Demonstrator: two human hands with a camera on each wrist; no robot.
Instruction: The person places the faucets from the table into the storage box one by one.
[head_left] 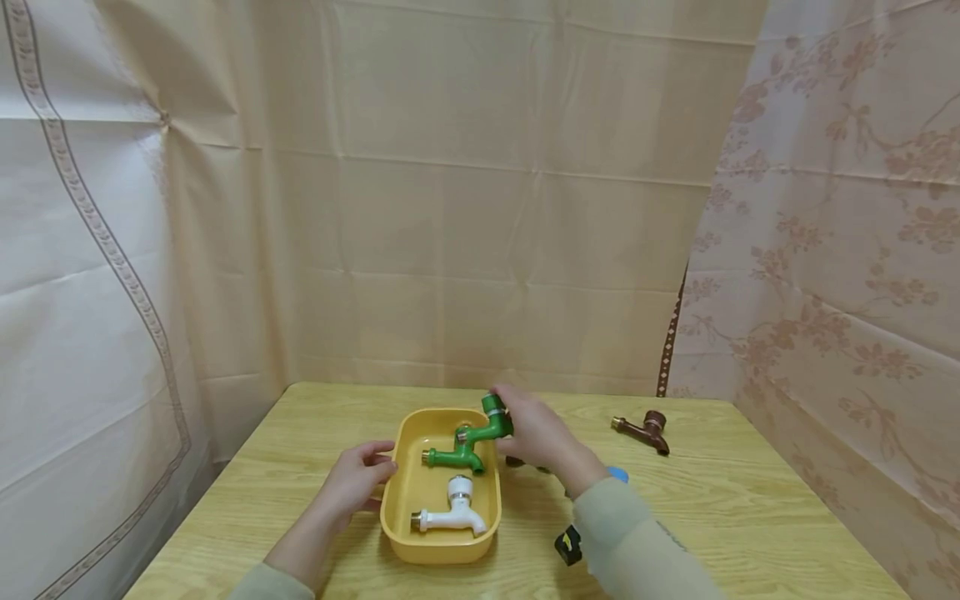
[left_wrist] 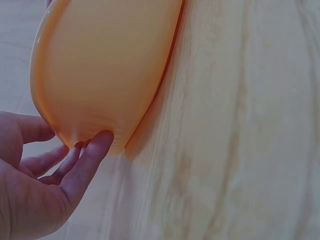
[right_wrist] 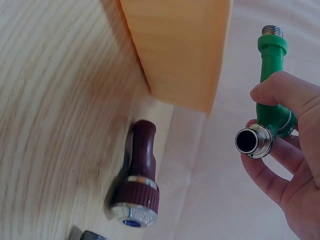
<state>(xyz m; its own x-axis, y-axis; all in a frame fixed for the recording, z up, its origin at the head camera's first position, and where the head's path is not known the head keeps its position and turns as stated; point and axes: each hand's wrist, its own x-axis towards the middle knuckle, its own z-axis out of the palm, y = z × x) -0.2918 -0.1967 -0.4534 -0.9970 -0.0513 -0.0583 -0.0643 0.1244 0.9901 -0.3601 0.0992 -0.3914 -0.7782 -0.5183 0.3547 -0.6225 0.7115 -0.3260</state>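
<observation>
My left hand [head_left: 356, 479] rests its fingers against the outside of the yellow basin [head_left: 438, 552] on its left side. The left wrist view shows these fingers [left_wrist: 97, 150] spread, touching the basin's wall. Over the basin's right rim, my right hand [head_left: 536, 429] grips a green tap [head_left: 491, 427] between thumb and fingers. In the right wrist view, the held green tap [right_wrist: 271, 67] has its threaded end upward and its open spout toward the camera. Inside the basin lie another green tap [head_left: 453, 458] and a white tap [head_left: 450, 521].
A brown tap [head_left: 648, 431] lies at the table's right. Beside the basin, a maroon tap [right_wrist: 142, 170] shows in the right wrist view. Near the right forearm are a blue piece [head_left: 618, 473] and a black-and-yellow piece [head_left: 568, 546], partly hidden. Curtains [head_left: 487, 208] hang behind the table.
</observation>
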